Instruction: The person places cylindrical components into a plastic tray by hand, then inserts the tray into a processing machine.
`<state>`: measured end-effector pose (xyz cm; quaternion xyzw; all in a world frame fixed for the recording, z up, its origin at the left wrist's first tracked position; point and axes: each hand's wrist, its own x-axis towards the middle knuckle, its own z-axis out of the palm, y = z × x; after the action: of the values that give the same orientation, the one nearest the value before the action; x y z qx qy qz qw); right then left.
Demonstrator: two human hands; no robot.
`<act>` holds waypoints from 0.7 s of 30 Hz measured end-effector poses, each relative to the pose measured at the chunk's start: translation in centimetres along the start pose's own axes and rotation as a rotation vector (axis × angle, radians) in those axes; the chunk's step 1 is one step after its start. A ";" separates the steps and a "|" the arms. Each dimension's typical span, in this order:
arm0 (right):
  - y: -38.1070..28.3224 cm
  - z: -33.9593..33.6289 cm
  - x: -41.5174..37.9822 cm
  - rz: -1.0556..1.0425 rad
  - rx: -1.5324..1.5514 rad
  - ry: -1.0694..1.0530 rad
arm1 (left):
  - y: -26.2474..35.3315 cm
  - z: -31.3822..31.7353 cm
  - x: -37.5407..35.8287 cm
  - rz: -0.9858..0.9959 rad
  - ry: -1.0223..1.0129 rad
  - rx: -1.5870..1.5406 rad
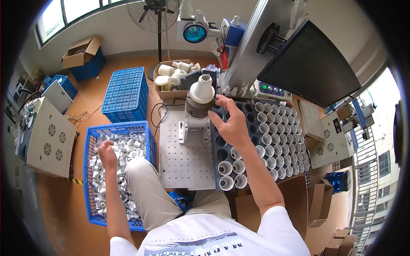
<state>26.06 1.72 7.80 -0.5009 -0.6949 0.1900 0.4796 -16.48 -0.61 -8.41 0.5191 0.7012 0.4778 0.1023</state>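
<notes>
My left hand (107,156) hangs over a blue plastic basket (88,170) filled with small white cone-shaped plastic parts (132,147). Its fingers are curled in, and what they hold, if anything, is hidden. In front of me a white stepped cone-shaped part (202,89) stands upright on the dark round collar of a metal fixture (197,121). Just to the right of that collar is my right hand (230,123), thumb and forefinger apart with nothing between them. A dark tray (220,173) beside it carries rows of white cups (275,138), with several bare holes toward its left.
Under the fixture lies a perforated metal plate (183,164). A laser head (195,33) hangs above, and a black monitor (311,64) leans in at upper right. Behind are a carton of white parts (171,94), a blue crate (126,91) and a fan (153,13).
</notes>
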 end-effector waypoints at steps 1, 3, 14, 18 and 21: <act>-0.2 -1.3 -1.8 0.037 -0.164 -0.148 | 1.6 0.9 -1.4 0.016 -0.107 -0.037; -0.8 -3.3 -5.3 0.086 -0.501 -0.464 | 3.4 3.5 -3.6 0.148 -0.197 -0.037; 0.8 -3.0 -12.6 -0.035 -0.875 -0.688 | 9.0 10.5 -6.5 0.198 -0.717 0.151; -0.4 -4.8 -9.2 0.181 -0.556 -0.661 | 8.4 10.3 -6.7 0.190 -0.777 0.153; 2.2 -5.9 -6.5 0.383 -0.177 -0.423 | 8.8 10.3 -6.7 0.173 -0.755 0.154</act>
<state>32.46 -4.36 5.82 -0.6119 -0.6862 0.3160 0.2342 -1.40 -0.32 -9.37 0.7217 0.6017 0.2062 0.2730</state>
